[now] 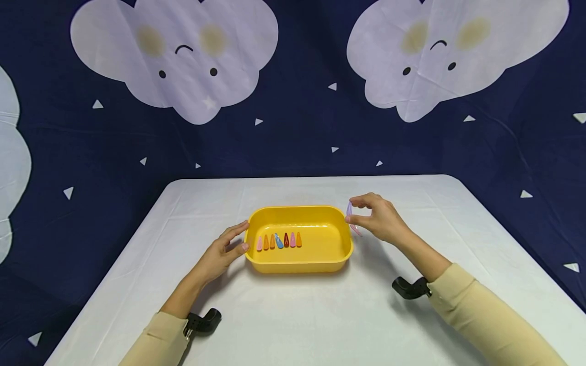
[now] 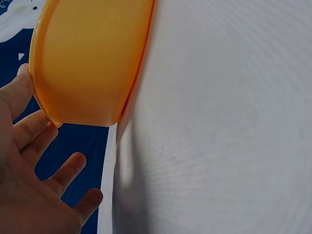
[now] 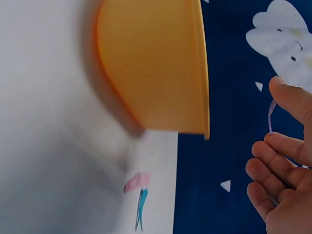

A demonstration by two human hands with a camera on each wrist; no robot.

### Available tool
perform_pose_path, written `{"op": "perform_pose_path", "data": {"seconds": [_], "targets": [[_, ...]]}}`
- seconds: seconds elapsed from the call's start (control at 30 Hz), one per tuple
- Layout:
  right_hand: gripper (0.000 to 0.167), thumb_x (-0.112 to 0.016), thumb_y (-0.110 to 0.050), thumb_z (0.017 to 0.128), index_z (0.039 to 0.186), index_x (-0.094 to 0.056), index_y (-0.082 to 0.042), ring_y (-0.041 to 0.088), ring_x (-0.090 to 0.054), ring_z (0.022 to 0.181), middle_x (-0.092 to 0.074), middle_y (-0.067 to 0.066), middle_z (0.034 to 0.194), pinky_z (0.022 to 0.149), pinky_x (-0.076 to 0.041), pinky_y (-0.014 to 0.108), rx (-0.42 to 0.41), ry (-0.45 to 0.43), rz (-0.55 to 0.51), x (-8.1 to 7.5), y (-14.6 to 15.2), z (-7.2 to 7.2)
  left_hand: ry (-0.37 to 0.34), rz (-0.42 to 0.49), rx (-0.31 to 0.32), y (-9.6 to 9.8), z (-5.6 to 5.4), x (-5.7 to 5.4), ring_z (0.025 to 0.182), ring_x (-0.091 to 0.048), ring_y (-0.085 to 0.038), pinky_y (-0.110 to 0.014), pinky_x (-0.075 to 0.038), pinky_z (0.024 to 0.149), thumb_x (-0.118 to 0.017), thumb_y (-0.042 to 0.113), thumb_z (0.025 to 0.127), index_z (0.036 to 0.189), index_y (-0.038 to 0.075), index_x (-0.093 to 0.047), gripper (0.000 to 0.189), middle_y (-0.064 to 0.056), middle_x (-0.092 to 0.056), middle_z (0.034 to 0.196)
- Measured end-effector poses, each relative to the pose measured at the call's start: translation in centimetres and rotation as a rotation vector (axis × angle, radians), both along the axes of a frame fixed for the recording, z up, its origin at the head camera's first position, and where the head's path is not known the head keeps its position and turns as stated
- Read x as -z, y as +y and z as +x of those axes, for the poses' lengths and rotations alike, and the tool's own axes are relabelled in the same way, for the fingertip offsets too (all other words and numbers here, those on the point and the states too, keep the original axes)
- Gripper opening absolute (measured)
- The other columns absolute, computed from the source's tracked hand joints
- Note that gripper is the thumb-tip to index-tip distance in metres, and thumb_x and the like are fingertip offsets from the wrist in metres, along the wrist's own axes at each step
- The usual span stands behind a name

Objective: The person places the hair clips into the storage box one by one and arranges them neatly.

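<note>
A yellow tray (image 1: 297,267) stands on the white table. Inside it, several snap hair clips lie in a row, among them a blue hair clip (image 1: 279,241) and a dark red hair clip (image 1: 286,240). My left hand (image 1: 220,256) rests against the tray's left end, thumb and fingers spread along the rim. Just outside the right end, my right hand (image 1: 382,218) pinches a purple hair clip (image 3: 271,117) between thumb and index finger. On the table near that hand, the right wrist view shows a pink hair clip (image 3: 138,181) and a teal hair clip (image 3: 141,207).
A white cloth covers the table (image 1: 302,320). Behind it hangs a dark blue curtain (image 1: 302,147) printed with clouds and small triangles. Black wrist cameras, one on the left wrist (image 1: 203,321) and one on the right wrist (image 1: 411,288), stick out over the table.
</note>
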State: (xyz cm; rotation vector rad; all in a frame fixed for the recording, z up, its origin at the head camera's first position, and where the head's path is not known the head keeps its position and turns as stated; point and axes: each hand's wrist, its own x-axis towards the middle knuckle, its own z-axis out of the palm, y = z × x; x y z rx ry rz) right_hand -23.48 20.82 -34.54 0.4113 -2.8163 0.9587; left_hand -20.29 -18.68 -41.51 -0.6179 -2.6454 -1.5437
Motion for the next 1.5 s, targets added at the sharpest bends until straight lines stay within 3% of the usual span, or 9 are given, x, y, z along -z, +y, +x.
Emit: {"op": "perform_pose_path", "data": {"seconds": [0.7,0.93,1.5], "targets": [[0.051,-0.076,-0.035,0.078,0.121,-0.063,-0.011,0.025,-0.055,0.112,-0.065,0.007,0.115,0.098,-0.045,0.047,-0.081,-0.002,-0.034,0.9,-4.8,-0.5,0.002,0.005,0.008,-0.1,0.0,0.0,0.144,-0.023,-0.036,-0.065,-0.019,0.112,-0.058,0.02,0.094,0.143,0.009,-0.041,0.053,-0.012,-0.034,0.152],[0.052,-0.076,-0.036,0.077,0.12,-0.064,-0.01,0.026,-0.057,0.11,-0.065,0.007,0.114,0.097,-0.046,0.044,-0.101,0.009,-0.012,1.3,-6.1,-1.0,0.006,-0.004,0.008,-0.1,0.1,-0.1,0.143,-0.023,-0.036,-0.065,-0.02,0.111,-0.058,0.019,0.094,0.143,0.009,-0.041,0.053,-0.012,-0.034,0.152],[0.051,-0.075,-0.032,0.079,0.121,-0.063,-0.006,0.026,-0.055,0.112,-0.066,0.01,0.116,0.101,-0.044,0.042,-0.148,-0.074,0.073,2.4,-8.9,-2.2,0.002,0.01,0.006,0.0,0.0,-0.2,0.144,-0.023,-0.036,-0.064,-0.018,0.112,-0.058,0.019,0.094,0.143,0.009,-0.042,0.053,-0.011,-0.034,0.152]]}}
